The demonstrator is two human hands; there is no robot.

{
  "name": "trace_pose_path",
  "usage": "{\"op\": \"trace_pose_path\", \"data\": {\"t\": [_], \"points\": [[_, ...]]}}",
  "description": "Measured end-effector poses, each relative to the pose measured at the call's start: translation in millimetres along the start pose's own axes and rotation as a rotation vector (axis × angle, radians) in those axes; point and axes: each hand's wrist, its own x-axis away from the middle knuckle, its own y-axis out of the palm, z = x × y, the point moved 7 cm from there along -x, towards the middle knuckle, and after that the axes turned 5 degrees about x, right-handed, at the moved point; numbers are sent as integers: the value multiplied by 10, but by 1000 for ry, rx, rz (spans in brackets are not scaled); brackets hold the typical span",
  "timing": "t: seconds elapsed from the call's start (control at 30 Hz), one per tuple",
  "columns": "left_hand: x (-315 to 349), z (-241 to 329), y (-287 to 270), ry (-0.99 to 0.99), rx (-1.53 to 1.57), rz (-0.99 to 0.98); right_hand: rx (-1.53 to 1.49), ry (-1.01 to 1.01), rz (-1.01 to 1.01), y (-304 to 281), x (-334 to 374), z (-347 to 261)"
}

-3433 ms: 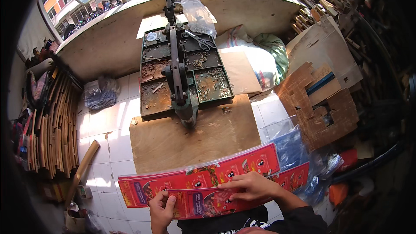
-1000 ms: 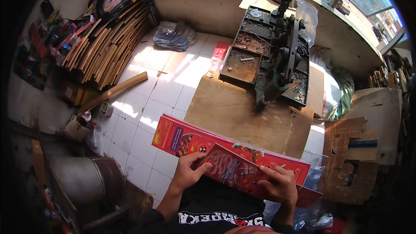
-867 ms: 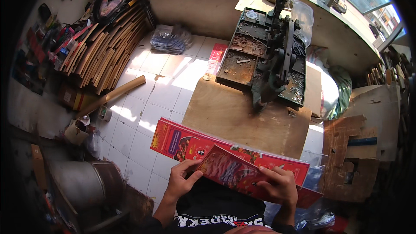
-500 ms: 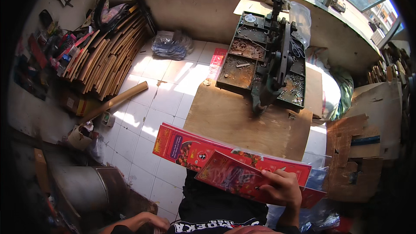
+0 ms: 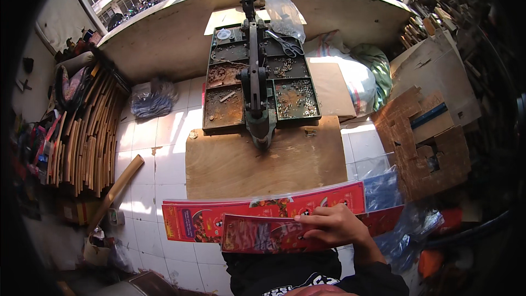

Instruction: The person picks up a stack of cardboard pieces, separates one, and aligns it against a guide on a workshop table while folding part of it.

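My right hand (image 5: 338, 226) is closed on a long red printed strip (image 5: 257, 235) with a glossy clear cover, its fingers near the top edge. This strip lies over the front of a stack of similar red printed strips (image 5: 205, 216), slightly tilted, in front of my body. Along the stack's far edge is the near side of a wooden board (image 5: 266, 172). A dark metal hand press (image 5: 255, 85) stands at the far middle of that board. My left hand is out of view.
A compartmented tray (image 5: 226, 115) of small metal parts surrounds the press, with scissors (image 5: 286, 44) in it. Stacked brown slats (image 5: 82, 137) and a cardboard tube (image 5: 120, 186) are at left. Clear plastic bags (image 5: 408, 230) and cut brown boards (image 5: 416, 142) are at right.
My view has swung to the right, so the press now stands near the middle. My left hand has gone out of view. My right hand still holds the red strip, which now lies more level.
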Motion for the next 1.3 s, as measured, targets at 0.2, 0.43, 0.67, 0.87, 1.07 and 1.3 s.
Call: {"op": "trace_pose_path", "data": {"t": [0.2,0.43,0.67,0.87,1.07,1.3], "points": [[20,71,-35,-39,-52,-21,13,-4,17,-32,-25,-51],[-11,111,-8,-72,-119,-74,46,36,8,-110,17,-57],[30,-108,142,-116,-297,-208,3,158,121,-210,-41,-30],[1014,1723,1134,94,-979,-85,-62,239,365,-296,2,28],[1928,3194,1745,1521,-894,261,-64,254,496,-309,43,-96],[1821,3662,1760,1823,-326,626,-123,241,539,-278,45,-174]]}}
